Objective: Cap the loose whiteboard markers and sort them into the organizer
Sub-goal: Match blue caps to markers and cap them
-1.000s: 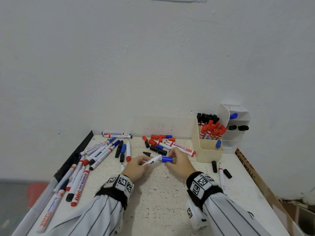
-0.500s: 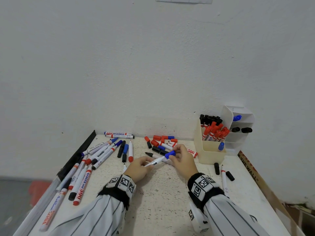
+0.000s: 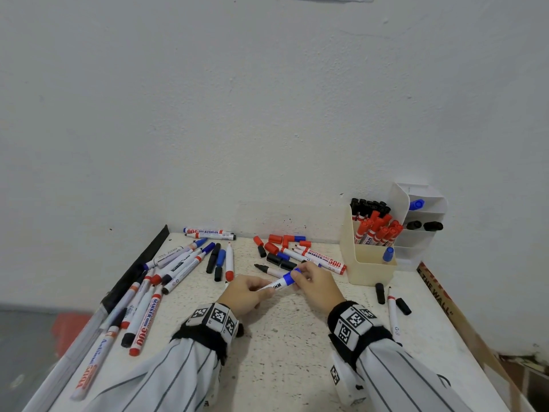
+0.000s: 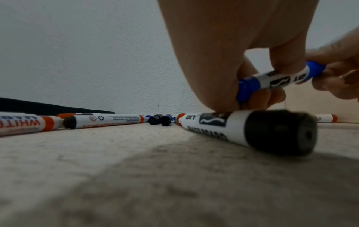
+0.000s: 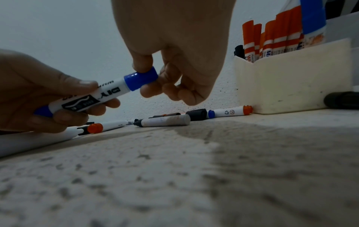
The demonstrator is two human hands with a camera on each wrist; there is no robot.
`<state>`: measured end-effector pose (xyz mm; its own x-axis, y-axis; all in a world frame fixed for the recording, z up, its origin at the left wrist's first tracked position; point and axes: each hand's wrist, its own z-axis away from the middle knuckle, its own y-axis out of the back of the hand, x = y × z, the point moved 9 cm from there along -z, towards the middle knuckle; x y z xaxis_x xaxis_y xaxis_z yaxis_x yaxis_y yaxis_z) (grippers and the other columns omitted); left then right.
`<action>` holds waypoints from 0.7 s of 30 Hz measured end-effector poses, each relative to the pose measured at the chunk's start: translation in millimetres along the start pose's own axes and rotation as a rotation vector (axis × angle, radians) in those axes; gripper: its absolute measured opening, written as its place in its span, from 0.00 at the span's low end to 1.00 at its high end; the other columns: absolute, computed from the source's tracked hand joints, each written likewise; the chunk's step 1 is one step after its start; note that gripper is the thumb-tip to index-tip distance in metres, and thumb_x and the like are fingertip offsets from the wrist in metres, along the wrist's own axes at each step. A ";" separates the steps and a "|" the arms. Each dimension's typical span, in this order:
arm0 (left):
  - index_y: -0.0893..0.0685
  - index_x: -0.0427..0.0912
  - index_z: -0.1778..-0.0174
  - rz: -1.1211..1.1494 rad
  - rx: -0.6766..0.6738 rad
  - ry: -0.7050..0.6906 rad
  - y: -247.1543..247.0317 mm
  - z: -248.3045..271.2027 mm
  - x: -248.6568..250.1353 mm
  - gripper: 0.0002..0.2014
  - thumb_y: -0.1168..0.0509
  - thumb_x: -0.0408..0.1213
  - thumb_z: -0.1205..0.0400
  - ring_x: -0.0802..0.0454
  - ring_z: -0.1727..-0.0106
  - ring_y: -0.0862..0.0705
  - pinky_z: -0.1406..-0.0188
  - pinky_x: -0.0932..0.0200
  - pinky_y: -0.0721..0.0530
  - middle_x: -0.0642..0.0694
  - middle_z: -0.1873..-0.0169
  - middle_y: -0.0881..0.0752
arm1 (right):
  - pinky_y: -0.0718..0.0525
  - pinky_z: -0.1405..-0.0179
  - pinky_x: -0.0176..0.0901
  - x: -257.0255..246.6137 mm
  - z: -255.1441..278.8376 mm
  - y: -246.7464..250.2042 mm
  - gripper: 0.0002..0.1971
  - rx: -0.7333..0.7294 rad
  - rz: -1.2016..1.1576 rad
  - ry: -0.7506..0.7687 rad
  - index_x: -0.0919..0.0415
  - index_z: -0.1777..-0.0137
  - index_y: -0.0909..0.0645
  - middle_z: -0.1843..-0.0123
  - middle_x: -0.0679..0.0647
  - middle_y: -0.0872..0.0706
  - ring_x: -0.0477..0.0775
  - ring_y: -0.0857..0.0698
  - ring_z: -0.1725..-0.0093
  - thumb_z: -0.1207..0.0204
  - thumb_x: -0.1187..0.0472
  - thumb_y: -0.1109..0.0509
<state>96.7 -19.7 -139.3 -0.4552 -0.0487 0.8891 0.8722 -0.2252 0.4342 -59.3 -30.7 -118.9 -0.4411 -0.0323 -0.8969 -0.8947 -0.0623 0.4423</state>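
Blue cap point(image 3: 288, 277) now seated; marker point(image 3: 276, 283) axis up-right btwn both hands.

1. We count two hands: the left hand point(image 3: 246, 295) and the right hand point(image 3: 316, 285).
2. We see two organizers: one cream organizer point(image 3: 370, 269), one white organizer point(image 3: 427, 215).
3. One blue marker point(image 3: 282, 282) is held.

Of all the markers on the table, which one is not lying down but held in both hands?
The blue marker: left hand grips its barrel, right hand pinches its blue cap.
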 end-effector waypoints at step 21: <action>0.16 0.46 0.46 0.014 -0.039 0.028 -5.2 2.6 7.5 0.08 0.32 0.37 0.20 0.60 0.69 0.20 0.72 0.71 0.23 0.53 0.65 0.18 | 0.25 0.58 0.36 -3.5 5.5 2.2 0.06 -0.166 0.127 0.059 0.50 0.48 0.23 0.48 0.46 0.20 0.49 0.23 0.56 0.19 0.62 0.37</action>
<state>89.2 -16.4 -134.4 -0.4482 -0.0788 0.8905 0.8711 -0.2623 0.4152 -60.1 -25.3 -114.8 -0.5403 -0.1088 -0.8344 -0.8061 -0.2175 0.5503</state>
